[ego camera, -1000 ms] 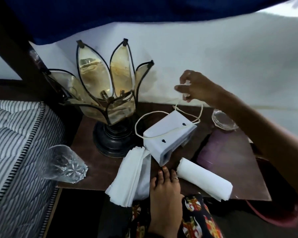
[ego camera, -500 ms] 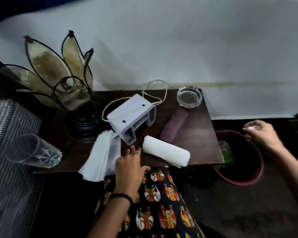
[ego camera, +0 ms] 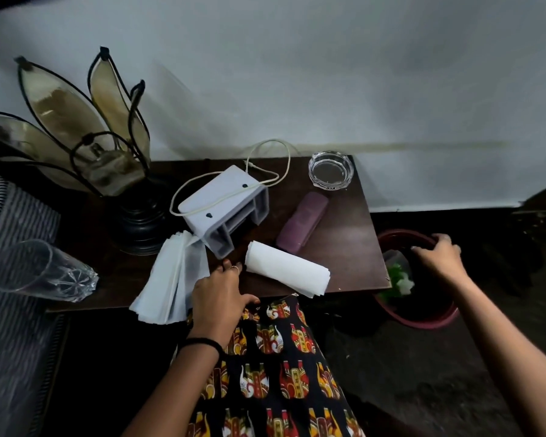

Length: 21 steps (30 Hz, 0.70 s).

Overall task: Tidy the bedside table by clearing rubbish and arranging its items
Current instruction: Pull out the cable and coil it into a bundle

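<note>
The right hand (ego camera: 440, 258) reaches over the red bin (ego camera: 423, 320) on the floor, right of the worktop (ego camera: 350, 234). Its fingers are bent downward over the far rim and loosely apart; whether this grip holds anything, I cannot tell. Inside the bin lie a green scrap and a white scrap (ego camera: 402, 283).

The left hand (ego camera: 218, 294) rests flat on the front edge of the worktop, fingers spread and pressing down, with nothing clamped in the grip. It lies between the paper stack (ego camera: 171, 279) on its left and the paper roll (ego camera: 286, 272) on its right; the fingertips are just beside the end of the roll.

Behind the hand stands a white box (ego camera: 224, 203) with a cord (ego camera: 265, 162) looped over and behind it. Right of the box lies a purple case (ego camera: 303, 220), and an ashtray (ego camera: 330, 170) sits in the back right corner. The lamp (ego camera: 108, 159) stands at the left side of the worktop. A glass (ego camera: 41, 272) lies on its side at the left, by the striped mattress (ego camera: 10, 294).
</note>
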Tool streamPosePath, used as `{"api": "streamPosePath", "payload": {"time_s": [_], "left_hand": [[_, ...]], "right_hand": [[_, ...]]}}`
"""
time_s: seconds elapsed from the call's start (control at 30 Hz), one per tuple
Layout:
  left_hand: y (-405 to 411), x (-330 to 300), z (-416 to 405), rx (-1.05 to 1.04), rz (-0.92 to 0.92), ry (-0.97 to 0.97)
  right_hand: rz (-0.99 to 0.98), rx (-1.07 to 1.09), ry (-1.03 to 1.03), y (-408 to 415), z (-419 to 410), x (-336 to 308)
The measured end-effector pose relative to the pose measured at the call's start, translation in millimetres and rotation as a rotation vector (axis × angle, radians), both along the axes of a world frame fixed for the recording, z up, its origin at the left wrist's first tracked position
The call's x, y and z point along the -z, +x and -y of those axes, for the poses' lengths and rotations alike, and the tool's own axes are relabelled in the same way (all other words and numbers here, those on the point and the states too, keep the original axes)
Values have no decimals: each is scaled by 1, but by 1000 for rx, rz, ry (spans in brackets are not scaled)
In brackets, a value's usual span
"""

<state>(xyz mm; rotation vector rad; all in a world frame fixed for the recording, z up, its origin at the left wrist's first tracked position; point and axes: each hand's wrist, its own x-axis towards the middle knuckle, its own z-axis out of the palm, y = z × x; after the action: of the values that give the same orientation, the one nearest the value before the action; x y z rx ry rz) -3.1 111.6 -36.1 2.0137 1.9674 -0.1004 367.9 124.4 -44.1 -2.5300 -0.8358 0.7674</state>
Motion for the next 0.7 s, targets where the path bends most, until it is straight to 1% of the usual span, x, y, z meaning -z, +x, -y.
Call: {"api": "streamPosePath", "payload": {"time_s": [0.13, 0.23, 0.3, 0.37, 0.43, 0.5, 0.57, 0.63, 0.7], "left_hand": [[-1, 2, 2, 8, 12, 17], [0, 2, 3, 22, 18, 38], [-1, 3, 4, 25, 32, 60], [-1, 4, 4, 36, 38, 73], [-1, 3, 5, 40, 20, 66], [-3, 3, 5, 45, 6, 62], [-4, 3, 6, 62, 7, 76], [-5, 5, 6, 79, 20, 93], [-7, 7, 6, 89, 38, 98]], "right_hand": [[42, -153, 271, -41, -37, -37], [-81, -262, 427, -90, -67, -63], [-190, -344, 457, -127, -89, -71], [-405, -395, 411, -164, -108, -75], [-542, -387, 281, -195, -121, -78], [-567, -363, 146, -218, -130, -77], [-602, -313, 82, -228, -138, -74], [-621, -247, 88, -235, -146, -75], [-601, -194, 141, -240, -153, -80]]}}
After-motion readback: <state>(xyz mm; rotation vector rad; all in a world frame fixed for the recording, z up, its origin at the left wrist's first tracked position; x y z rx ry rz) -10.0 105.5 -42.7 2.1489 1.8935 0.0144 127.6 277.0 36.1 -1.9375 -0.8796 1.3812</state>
